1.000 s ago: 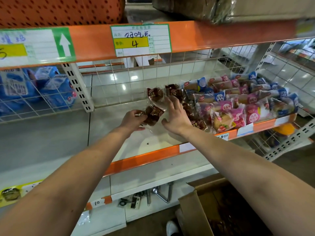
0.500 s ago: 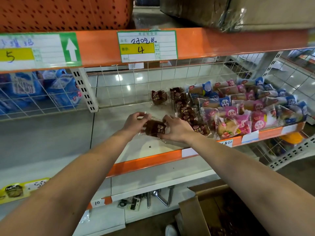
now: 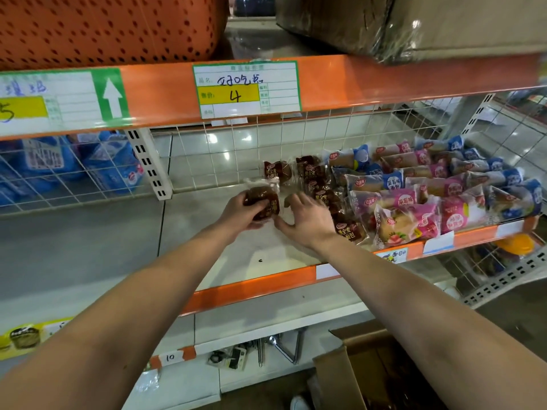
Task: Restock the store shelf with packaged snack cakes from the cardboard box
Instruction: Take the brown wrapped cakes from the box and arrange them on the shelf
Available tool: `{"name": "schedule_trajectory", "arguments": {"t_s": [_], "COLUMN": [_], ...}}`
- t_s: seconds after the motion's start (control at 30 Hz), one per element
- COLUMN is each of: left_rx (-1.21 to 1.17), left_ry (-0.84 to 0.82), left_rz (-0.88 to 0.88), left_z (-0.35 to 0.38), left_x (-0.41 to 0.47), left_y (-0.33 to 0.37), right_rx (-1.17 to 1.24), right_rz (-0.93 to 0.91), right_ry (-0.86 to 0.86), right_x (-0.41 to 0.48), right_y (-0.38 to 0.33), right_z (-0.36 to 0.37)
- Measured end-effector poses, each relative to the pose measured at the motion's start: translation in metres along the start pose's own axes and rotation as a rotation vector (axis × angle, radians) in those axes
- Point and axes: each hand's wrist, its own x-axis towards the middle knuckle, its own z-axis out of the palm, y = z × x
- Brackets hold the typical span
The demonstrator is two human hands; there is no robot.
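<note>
On shelf (image 3: 195,229): left hand (image 3: 239,213) grips one brown cake pack (image 3: 262,200); right hand (image 3: 306,218) spread beside it; one cardboard box (image 3: 337,377) below.

Pale glossy floor tiles (image 3: 319,134) behind white wire grid (image 3: 189,161), light glare (image 3: 213,139) bouncing off them; dark floor (image 3: 509,309) lower right, possibly concrete; orange perforated bin (image 3: 103,25) overhead.

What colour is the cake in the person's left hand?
The cake is dark brown, in a clear wrapper with light lettering; the head view shows it.
</note>
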Motion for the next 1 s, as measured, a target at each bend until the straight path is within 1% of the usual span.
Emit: {"name": "schedule_trajectory", "arguments": {"t_s": [0.07,0.1,0.13,0.2,0.27,0.3,0.4,0.47,0.5,0.57,0.63,0.7,0.73,0.8,0.93,1.0], "left_rx": [0.137,0.199,0.269,0.377,0.363,0.336,0.267,0.24,0.263,0.419,0.751,1.115,1.233,1.33,1.293,1.29], "left_ry": [-0.077,-0.121,-0.163,-0.223,-0.249,-0.259,-0.236,-0.184,-0.146,-0.058,0.006,0.007,-0.001,-0.019,-0.022,-0.035], "left_rz": [-0.021,-0.043,-0.06,-0.071,-0.067,-0.068,-0.061,-0.03,-0.007,0.045,0.11,0.161,0.168,0.133,0.032,0.026], "left_z": [-0.006,-0.009,-0.01,-0.011,-0.01,-0.009,-0.006,-0.006,-0.006,-0.008,-0.012,-0.014,-0.014,-0.012,-0.007,-0.006], "left_x": [0.001,0.002,0.002,0.003,0.004,0.005,0.009,0.013,0.015,0.019,0.02,0.02,0.021,0.026,0.034,0.036], "left_y": [0.006,0.008,0.011,0.017,0.023,0.025,0.024,0.019,0.017,0.009,-0.002,-0.015,-0.02,-0.031,-0.049,-0.055], "right_rx": [-0.107,-0.154,-0.205,-0.345,-0.43,-0.419,-0.328,-0.342,-0.356,-0.39,-0.4,-0.365,-0.343,-0.308,-0.197,-0.173], "right_rz": [-0.113,-0.187,-0.288,-0.506,-0.618,-0.617,-0.568,-0.504,-0.455,-0.332,-0.241,-0.165,-0.143,-0.159,-0.251,-0.24], "right_ry": [0.07,0.07,0.047,-0.052,-0.123,-0.131,-0.019,-0.022,-0.029,-0.065,-0.06,-0.085,-0.096,-0.087,-0.012,-0.012], "right_x": [0.006,0.009,0.013,0.018,0.019,0.018,0.023,0.029,0.032,0.038,0.044,0.05,0.054,0.062,0.078,0.088], "right_y": [0.012,0.017,0.021,0.023,0.022,0.021,0.019,0.018,0.018,0.021,0.025,0.027,0.027,0.027,0.028,0.027], "right_z": [-0.008,-0.011,-0.011,-0.008,-0.001,0.002,0.01,0.01,0.011,0.013,0.012,0.013,0.015,0.022,0.043,0.046]}}
